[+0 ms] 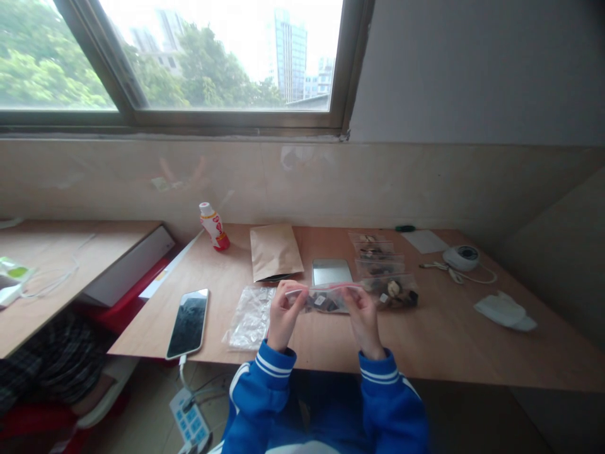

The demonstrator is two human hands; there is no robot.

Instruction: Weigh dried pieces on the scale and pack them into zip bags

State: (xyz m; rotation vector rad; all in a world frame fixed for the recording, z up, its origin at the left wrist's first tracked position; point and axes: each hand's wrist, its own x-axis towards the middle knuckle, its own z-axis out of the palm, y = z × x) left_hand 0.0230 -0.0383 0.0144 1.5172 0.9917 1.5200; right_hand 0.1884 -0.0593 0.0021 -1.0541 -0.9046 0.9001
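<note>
Head camera view: the fingers of the left hand (282,316) pinch one end of the upper edge of a zip bag (326,300), and the fingers of the right hand (363,318) grip the other end. The bag, containing dark items and a pale label, is stretched between both hands over the worktop (439,347). Just beyond it lies a flat silver object (331,272). Filled bags (380,268) run in a column beside that, toward the wall. Left of the hands are a crinkled clear bag (248,325), a brown paper pouch (276,252), a phone (188,325) with a cable attached, and an upright bottle (214,228). Farther right are a white sheet (425,241), a white domed device (460,258) and a white crumpled item (505,311), material unclear.
</note>
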